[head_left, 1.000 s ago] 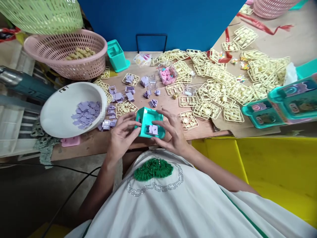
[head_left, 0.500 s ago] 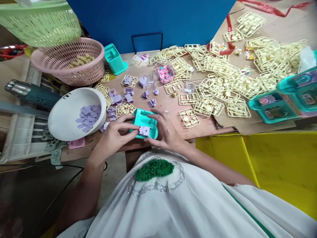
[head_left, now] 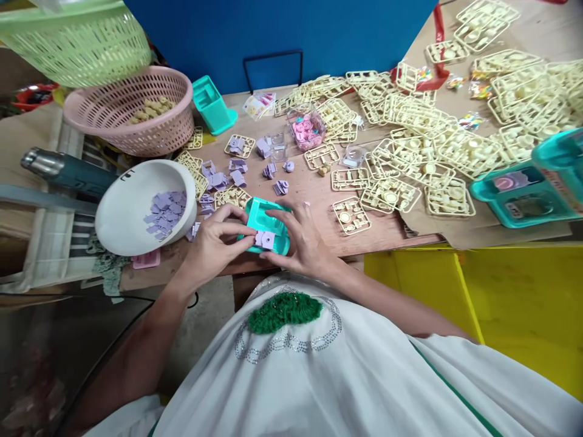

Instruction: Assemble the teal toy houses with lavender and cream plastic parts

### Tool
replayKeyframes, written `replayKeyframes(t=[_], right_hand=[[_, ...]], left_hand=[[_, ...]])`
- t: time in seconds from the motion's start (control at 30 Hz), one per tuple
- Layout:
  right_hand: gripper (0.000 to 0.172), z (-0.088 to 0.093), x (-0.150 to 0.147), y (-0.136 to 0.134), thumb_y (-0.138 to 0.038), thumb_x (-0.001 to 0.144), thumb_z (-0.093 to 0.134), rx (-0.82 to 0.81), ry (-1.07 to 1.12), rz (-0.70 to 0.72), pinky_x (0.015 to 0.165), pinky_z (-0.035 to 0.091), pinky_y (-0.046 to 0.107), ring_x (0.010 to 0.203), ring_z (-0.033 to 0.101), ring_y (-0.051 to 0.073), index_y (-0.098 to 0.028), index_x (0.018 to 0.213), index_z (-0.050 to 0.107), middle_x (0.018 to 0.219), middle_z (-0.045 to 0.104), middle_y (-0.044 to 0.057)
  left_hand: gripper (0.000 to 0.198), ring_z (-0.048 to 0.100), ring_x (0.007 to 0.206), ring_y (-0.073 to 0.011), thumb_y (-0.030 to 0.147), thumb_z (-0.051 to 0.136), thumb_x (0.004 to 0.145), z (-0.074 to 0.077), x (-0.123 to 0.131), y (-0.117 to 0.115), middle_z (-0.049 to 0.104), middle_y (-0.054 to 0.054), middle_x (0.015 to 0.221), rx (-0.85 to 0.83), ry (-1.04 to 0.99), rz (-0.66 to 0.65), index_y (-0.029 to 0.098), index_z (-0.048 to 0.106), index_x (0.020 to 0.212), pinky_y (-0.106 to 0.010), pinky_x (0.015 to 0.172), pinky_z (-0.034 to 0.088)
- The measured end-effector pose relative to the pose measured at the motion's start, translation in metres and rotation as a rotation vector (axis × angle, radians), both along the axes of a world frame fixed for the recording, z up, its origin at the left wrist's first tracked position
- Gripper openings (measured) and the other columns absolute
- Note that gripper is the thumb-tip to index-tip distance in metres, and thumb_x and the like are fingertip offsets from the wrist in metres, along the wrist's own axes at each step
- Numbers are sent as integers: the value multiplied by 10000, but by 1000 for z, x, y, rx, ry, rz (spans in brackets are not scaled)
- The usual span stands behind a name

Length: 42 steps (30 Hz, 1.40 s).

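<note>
One white top (head_left: 291,394) w/ a fluffy green patch (head_left: 285,312) fills the near, lower part of the view. Just beyond, 2 bare hands meet at the table (head_left: 310,182) edge. L hand (head_left: 214,243): thumb & index pinched together on the left edge of a small lilac piece (head_left: 265,240). That piece lies in the near part of a teal shell (head_left: 259,212), btwn the hands; can't tell if it's fully seated. R hand (head_left: 305,240): fingers curved over the shell's right side, thumb at the near edge, gripping it.

To the right, a yellow bin (head_left: 410,273) sits below table level. Left: white bowl (head_left: 121,209) tilted toward the hands, w/ flat lilac pcs (head_left: 166,215) inside; a metal-topped flask (head_left: 68,170) lies behind it. Past the hands, loose lilac parts (head_left: 217,181) are scattered near the bowl; cream part frames (head_left: 351,216) pile up to the right, w/ teal cases (head_left: 514,194) beside them at far right.

Farther back: clear tub of pink pcs (head_left: 306,130), teal box (head_left: 212,106), pink basket (head_left: 150,142) w/ tan pcs (head_left: 152,111), & green basket (head_left: 91,48) above it. Blue panel (head_left: 282,24) stands at the back.
</note>
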State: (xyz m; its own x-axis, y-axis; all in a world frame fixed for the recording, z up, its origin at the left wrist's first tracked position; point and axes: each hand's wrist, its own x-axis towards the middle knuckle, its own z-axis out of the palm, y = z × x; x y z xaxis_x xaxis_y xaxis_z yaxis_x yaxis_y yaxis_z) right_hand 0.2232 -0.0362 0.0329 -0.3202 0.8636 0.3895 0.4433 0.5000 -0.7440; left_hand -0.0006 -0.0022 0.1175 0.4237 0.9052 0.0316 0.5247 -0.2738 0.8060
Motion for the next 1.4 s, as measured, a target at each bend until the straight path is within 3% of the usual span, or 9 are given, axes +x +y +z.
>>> replayKeyframes(t=[0.1,0.2,0.27,0.33,0.47,0.63,0.77,1.13,1.4], right_hand=[[756,-1,-4,0,-622,908,726,-27,-4,-70,1169,411,632,1378,473,396,-207,1498,501,1469,477,210],[801,2,-7,0,-698,880,732,-72,-48,-146,1120,459,639,1321,492,416,-194,1471,537,1441,491,219],[796,5,-8,-1,-721,876,727,-81,-97,-171,1106,465,659,1294,498,426,-192,1447,561,1415,510,221],[746,8,-8,-1,-713,897,710,-63,-118,-132,1090,484,648,1260,523,414,-193,1416,580,1367,543,215],[643,6,-6,2,-653,949,691,-54,50,-70,1061,540,551,1215,596,349,-226,1408,548,1285,608,169],[967,-2,-9,8,-695,881,757,-249,248,-24,1178,498,526,1457,522,349,-234,1622,339,1581,495,198],[1010,-2,-13,10,-738,879,728,-335,243,-43,1269,406,557,1557,434,351,-239,1661,328,1655,452,188],[892,10,-23,6,-682,899,734,-375,208,-140,1251,426,554,1481,509,344,-257,1611,406,1605,516,159],[872,8,-22,17,-674,886,749,-471,215,-145,1212,471,546,1437,547,342,-269,1592,439,1593,531,151]], left_hand=[[116,692,1113,-205,321,751,930,-10,3,-10,679,-59,1123,37,-54,18,260,848,912,-338,980,599],[244,615,1342,-253,434,695,991,-31,15,-31,628,-95,1349,124,-138,237,252,804,1111,-401,1150,539],[522,513,1488,-283,534,697,979,-49,24,-45,530,-125,1541,137,-211,424,277,627,1428,-435,1223,483],[723,465,1544,-292,610,656,982,-65,30,-53,462,-143,1641,52,-295,523,310,409,1593,-444,1238,468],[778,463,1551,-309,680,644,958,-81,29,-54,462,-147,1658,-61,-407,549,311,380,1590,-460,1250,444],[707,604,1393,-282,690,619,965,-94,26,-51,556,-158,1544,-19,-494,485,275,434,1506,-428,1171,503],[598,605,1362,-272,681,467,1034,-107,31,-53,564,-151,1492,48,-456,553,262,453,1462,-421,1138,513],[550,638,1278,-272,672,452,1034,-105,42,-57,603,-136,1393,112,-410,629,239,501,1370,-400,1071,540],[584,627,1337,-266,683,495,1026,-102,37,-45,640,-141,1410,17,-458,621,228,550,1389,-404,1119,527]])
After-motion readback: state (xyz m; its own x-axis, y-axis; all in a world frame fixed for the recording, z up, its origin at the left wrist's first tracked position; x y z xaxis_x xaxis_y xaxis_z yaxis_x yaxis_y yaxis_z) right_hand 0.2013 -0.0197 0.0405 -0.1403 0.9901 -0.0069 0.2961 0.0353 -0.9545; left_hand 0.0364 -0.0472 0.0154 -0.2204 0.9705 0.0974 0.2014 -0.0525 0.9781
